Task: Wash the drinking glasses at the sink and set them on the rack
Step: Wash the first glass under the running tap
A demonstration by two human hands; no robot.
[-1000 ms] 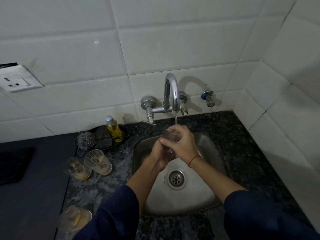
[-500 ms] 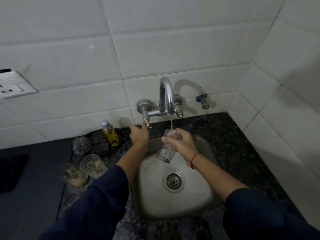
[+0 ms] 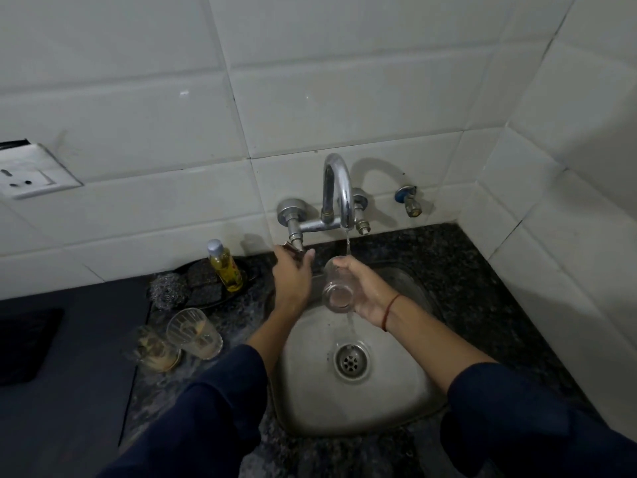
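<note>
My right hand [image 3: 367,293] grips a clear drinking glass [image 3: 338,288] over the steel sink [image 3: 396,391], tilted with its mouth toward me, and water runs out of it toward the drain. A thin stream falls from the chrome tap spout [image 3: 339,188] onto the glass. My left hand [image 3: 293,274] is up at the tap's left handle [image 3: 294,244], fingers round it. Two dirty glasses [image 3: 194,334] with yellowish residue stand on the counter left of the sink. No rack is in view.
A yellow dish-soap bottle [image 3: 225,267], a steel scourer [image 3: 169,288] and dark sponges sit on a black tray behind the dirty glasses. A wall socket [image 3: 31,175] is at far left, a small spare valve [image 3: 410,201] right of the tap. Dark speckled granite counter [image 3: 482,288] surrounds the sink.
My left hand left the glass and went up to the tap's left handle. The right hand alone now holds the glass, tilted further, and the water stream is thinner.
</note>
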